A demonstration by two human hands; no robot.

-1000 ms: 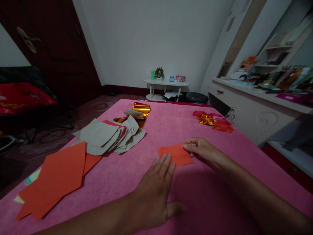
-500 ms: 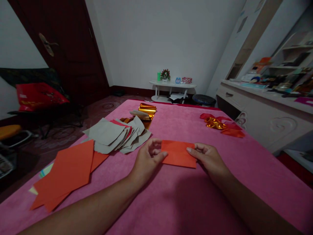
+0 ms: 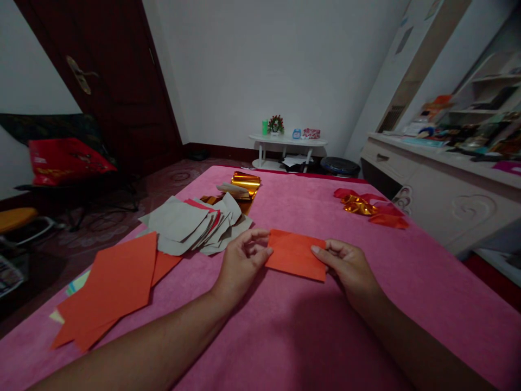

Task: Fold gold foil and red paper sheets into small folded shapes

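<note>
A folded orange paper [image 3: 295, 254] is held just above the pink cloth of the table [image 3: 309, 336]. My left hand [image 3: 240, 263] pinches its left edge between thumb and fingers. At the paper's right edge my right hand [image 3: 350, 269] grips it with thumb on top. Both hands are closed on the paper.
To the left lie larger orange sheets [image 3: 112, 285] and a fan of grey paper pieces [image 3: 189, 225]. Gold foil [image 3: 244, 183] sits at the far middle, and red and gold foil scraps [image 3: 366, 209] at the far right. A white cabinet [image 3: 443, 201] stands to the right.
One second ago my left hand lay flat on the cloth and the paper rested there. Now both hands hold the paper by its edges, its left edge lifted slightly.
</note>
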